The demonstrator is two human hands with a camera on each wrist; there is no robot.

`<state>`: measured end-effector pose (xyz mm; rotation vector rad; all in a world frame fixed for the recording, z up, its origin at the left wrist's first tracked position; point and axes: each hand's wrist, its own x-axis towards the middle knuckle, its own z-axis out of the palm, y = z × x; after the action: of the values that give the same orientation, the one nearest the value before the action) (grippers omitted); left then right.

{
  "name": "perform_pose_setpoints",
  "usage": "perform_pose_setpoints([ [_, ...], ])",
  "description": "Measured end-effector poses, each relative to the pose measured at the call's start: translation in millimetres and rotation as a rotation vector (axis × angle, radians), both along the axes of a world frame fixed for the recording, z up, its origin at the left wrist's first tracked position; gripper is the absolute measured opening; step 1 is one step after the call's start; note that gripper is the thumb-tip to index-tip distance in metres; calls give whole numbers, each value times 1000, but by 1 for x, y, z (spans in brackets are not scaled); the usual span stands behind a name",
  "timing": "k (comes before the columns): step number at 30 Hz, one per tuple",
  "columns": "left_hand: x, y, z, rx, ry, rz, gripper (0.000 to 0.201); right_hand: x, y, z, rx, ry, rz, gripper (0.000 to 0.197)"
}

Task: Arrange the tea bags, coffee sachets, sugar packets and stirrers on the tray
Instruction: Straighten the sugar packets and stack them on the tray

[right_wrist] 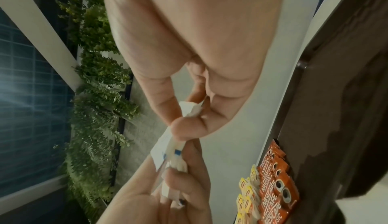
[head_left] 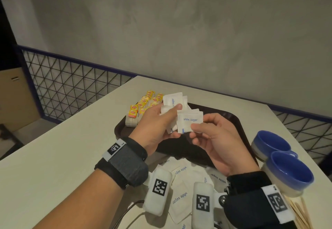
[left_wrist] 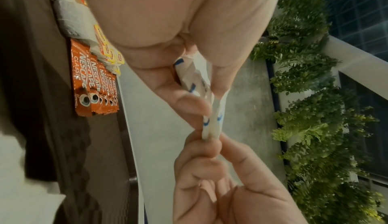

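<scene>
Both hands are raised above a dark brown tray point(head_left: 239, 121). My left hand point(head_left: 158, 122) grips a bunch of white sugar packets point(head_left: 172, 101), thumb pressed on top. My right hand point(head_left: 212, 135) pinches a small stack of white sugar packets point(head_left: 190, 121) at its lower right corner, close to the left hand's bunch. Yellow-tagged tea bags point(head_left: 143, 104) lie in rows at the tray's far left corner. Orange coffee sachets point(left_wrist: 92, 84) lie fanned on the tray beside the tea bags; the hands hide them in the head view. Loose sugar packets point(head_left: 181, 178) lie on the table under my wrists. Wooden stirrers point(head_left: 300, 210) lie at the bottom right.
Two blue-lined cups point(head_left: 287, 169) stand at the right, between the tray and the stirrers. The cream table point(head_left: 62, 157) meets a concrete wall at the back; a wire mesh railing point(head_left: 62, 85) runs along its left side. A dark cable point(head_left: 129, 209) lies near the front edge.
</scene>
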<state>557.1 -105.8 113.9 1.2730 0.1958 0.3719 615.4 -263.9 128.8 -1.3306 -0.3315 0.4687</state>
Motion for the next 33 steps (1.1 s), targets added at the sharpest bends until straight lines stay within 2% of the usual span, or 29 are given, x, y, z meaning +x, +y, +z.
perform_pose_setpoints([
  [5, -1, 1, 2, -38, -27, -19, 39, 1, -1, 1, 36, 5, -25, 34],
  [9, 2, 4, -3, 3, -18, 45, 46, 2, -2, 2, 33, 23, 5, 26],
  [13, 2, 6, -2, -24, -27, 61, 43, 5, -3, 1, 14, 14, 15, 20],
  [19, 2, 4, -2, 32, 15, 45, 48, 11, -4, -2, -97, -35, -13, 32],
  [23, -1, 0, 0, 43, 34, -37, 44, 15, -16, 2, -161, -50, 23, 23],
  [27, 0, 2, 0, -16, 36, -39, 35, 14, -23, 15, -356, -154, 132, 18],
  [30, 0, 20, 9, -102, 15, 6, 29, 17, -27, 21, -415, -170, 88, 17],
  [33, -6, 49, 16, -98, 0, 21, 31, 40, -12, 32, -486, -172, 57, 18],
])
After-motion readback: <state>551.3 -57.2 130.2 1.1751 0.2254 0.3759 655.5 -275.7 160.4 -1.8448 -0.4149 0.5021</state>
